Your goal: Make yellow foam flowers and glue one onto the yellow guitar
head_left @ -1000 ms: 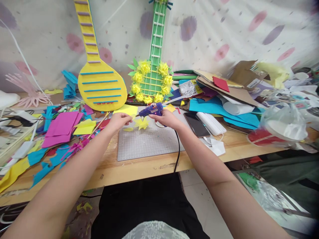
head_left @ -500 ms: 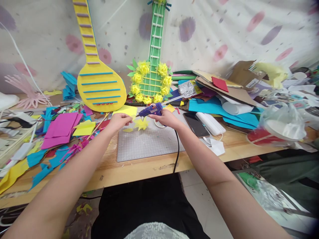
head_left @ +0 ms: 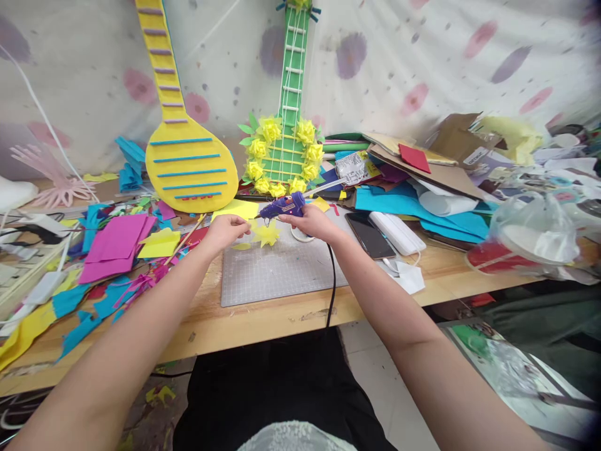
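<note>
In my right hand [head_left: 312,222] is a purple hot glue gun [head_left: 286,206], its nozzle pointing left toward my other hand. My left hand [head_left: 230,230] is closed in a pinch on a small yellow paper petal [head_left: 252,227], right by the nozzle tip. Below the gun a yellow star-shaped paper piece [head_left: 267,234] lies on the grey cutting mat [head_left: 282,275]. A loose yellow petal [head_left: 241,247] rests on the mat under my left fingers. The gun's black cord [head_left: 333,282] drops over the table's front edge.
Behind stand a yellow paper lute [head_left: 190,163] and a green one [head_left: 292,113] ringed with yellow flowers. Coloured paper scraps [head_left: 113,244] cover the left side. On the right are a phone [head_left: 369,235], a white power bank [head_left: 397,235], stacked blue sheets [head_left: 451,228] and a bagged red tub [head_left: 498,254].
The glue gun has shifted very slightly left, its nozzle still close to the petal. Both hands keep their grips, and the camera view has moved a little.
</note>
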Demonstrator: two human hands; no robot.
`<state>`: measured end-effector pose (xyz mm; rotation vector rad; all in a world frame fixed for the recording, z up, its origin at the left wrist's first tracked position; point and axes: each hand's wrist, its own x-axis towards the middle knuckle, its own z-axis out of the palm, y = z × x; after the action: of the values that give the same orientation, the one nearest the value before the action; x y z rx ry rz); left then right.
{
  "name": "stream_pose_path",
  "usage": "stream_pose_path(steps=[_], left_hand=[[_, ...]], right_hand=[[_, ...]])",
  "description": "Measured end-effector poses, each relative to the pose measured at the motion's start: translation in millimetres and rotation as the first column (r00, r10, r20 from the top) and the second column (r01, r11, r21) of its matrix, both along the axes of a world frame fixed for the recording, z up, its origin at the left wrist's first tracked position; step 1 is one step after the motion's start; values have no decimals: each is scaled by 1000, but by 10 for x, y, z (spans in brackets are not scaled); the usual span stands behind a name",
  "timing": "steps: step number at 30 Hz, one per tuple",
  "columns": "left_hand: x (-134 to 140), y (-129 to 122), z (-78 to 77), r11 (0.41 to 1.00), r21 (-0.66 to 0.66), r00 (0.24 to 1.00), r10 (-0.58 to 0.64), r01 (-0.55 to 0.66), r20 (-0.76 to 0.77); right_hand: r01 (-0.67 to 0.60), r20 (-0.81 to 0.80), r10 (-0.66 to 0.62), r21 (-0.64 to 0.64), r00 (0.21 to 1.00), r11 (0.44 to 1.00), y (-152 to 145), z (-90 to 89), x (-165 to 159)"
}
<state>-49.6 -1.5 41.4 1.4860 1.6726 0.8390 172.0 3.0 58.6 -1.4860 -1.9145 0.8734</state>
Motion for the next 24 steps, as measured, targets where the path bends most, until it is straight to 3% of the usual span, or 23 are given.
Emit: stream_pose_path(steps=[19, 24], left_hand=[[51, -34, 109, 999, 3, 991, 53, -54, 119], [37, 9, 91, 993, -98, 940, 94, -65, 329]], right_hand=[[-48, 88, 43, 52, 995, 998, 38, -47, 40], [-42, 79, 37, 60, 996, 997, 17, -34, 63]])
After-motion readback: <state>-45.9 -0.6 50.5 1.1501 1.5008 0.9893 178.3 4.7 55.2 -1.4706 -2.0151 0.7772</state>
